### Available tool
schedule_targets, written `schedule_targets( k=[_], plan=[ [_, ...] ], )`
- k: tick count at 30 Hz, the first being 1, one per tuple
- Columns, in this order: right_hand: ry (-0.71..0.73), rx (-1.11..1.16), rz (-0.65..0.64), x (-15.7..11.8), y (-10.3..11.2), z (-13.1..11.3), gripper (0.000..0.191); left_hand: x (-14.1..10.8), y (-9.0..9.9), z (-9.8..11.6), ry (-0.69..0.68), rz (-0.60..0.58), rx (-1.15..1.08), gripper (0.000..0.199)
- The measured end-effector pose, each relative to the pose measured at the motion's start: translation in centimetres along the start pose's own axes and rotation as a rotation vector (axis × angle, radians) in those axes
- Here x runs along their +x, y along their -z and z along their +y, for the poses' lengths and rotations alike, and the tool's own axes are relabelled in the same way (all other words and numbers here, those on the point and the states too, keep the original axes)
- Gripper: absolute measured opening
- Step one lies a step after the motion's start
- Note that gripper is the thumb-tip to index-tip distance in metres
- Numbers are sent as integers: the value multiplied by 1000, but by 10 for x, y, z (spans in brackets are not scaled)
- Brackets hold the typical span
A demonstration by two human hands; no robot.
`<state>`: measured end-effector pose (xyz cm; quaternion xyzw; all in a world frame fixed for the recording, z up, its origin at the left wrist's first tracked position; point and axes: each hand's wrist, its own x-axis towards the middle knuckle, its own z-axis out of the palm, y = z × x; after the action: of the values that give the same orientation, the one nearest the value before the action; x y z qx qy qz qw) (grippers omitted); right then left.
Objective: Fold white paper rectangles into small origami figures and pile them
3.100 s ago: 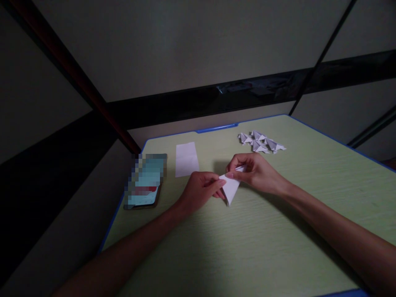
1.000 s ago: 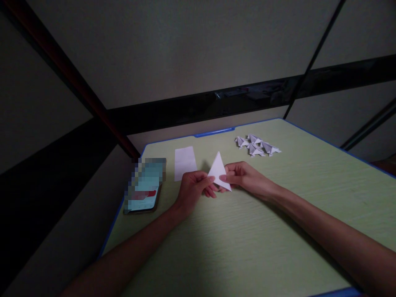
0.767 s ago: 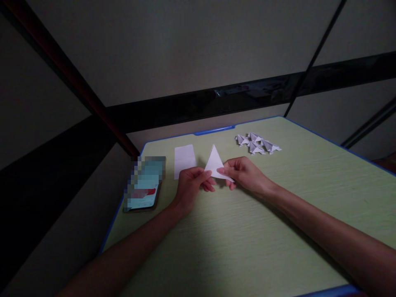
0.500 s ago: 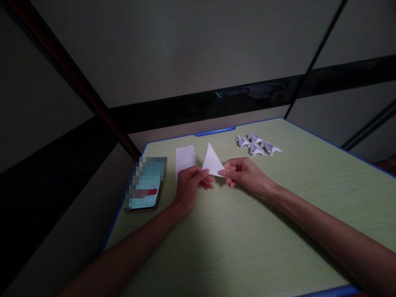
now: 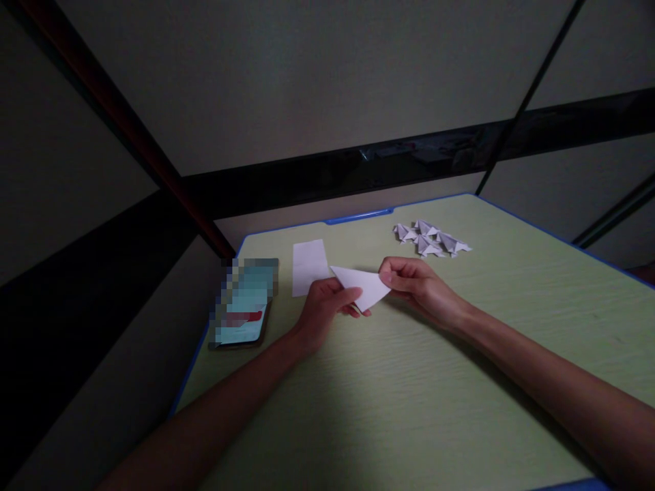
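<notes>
A white folded paper triangle (image 5: 369, 288) is held between my two hands above the table. My left hand (image 5: 330, 305) is closed on its left side, thumb on top and fingers underneath. With thumb and forefinger, my right hand (image 5: 413, 283) pinches the corner on the right. One long point of the paper aims up and left, another down toward me. Behind my left hand a white sheet of paper (image 5: 308, 264) lies flat. Several small folded white paper figures (image 5: 432, 239) sit in a group beyond my right hand.
A phone (image 5: 245, 307) with a lit, partly blurred screen lies near the left edge of the light green table (image 5: 399, 402). The table has a blue rim with a blue inset (image 5: 359, 216) at the back. Large pale panels with a dark band (image 5: 327, 170) stand behind it.
The paper triangle has turned: its sharp tip pointed up and now aims to the upper left. My right hand has shifted slightly right and still pinches a corner.
</notes>
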<state>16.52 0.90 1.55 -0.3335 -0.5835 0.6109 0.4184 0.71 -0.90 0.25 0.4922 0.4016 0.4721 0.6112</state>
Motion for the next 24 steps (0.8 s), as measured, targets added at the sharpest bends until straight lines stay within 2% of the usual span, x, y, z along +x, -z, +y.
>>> schedule_targets(
  k=[4,10,12,16,20,24],
  plan=[
    [-33,-20,-101,-1,3,1,21,3,4,-2,1,23,-17,15],
    [-32,139,11,-3,-6,-2,23,-4,3,7,69,-247,211,21],
    [-68,143,-8,-3,-8,-1,25,-6,0,8,68,-309,293,25],
    [-96,33,-74,-3,-13,4,29,-6,-2,6,-38,-229,416,34],
    [-70,42,-41,-4,-19,6,34,-7,-3,6,-60,-199,418,29],
    [-30,79,18,-5,-22,5,35,-8,-5,9,-109,-150,465,33]
  ],
)
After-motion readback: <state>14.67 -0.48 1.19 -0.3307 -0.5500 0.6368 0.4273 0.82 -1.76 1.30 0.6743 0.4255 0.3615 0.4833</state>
